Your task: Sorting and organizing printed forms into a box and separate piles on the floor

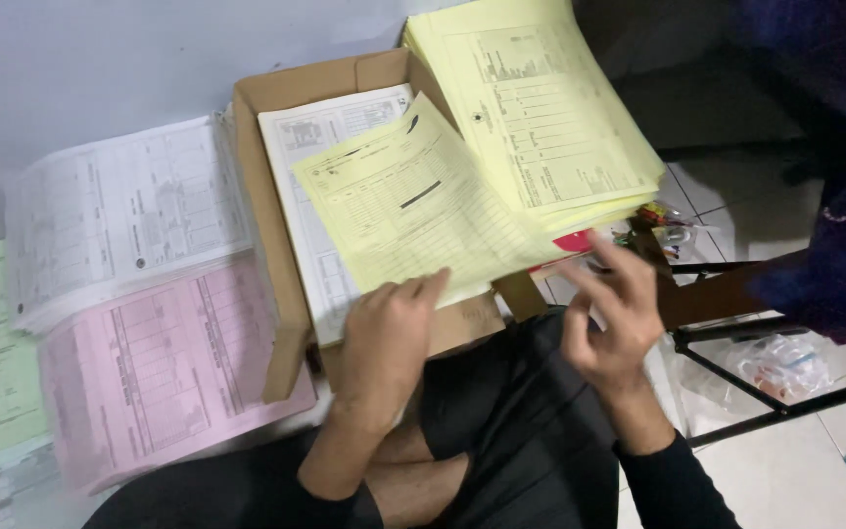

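Left hand lifted a thin yellow form from an open carton.

The left hand (384, 338) pinched the near edge of the yellow sheet (413, 201); light and limp, it probably handled best by that edge. Beside it, the right hand (609, 313), blurred, seemed half open and empty. Beyond lay the cardboard box (276, 225) and a yellow stack (540, 108).

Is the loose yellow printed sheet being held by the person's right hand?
No, the left hand grips the yellow printed sheet at its lower edge; the right hand is beside it, fingers spread.
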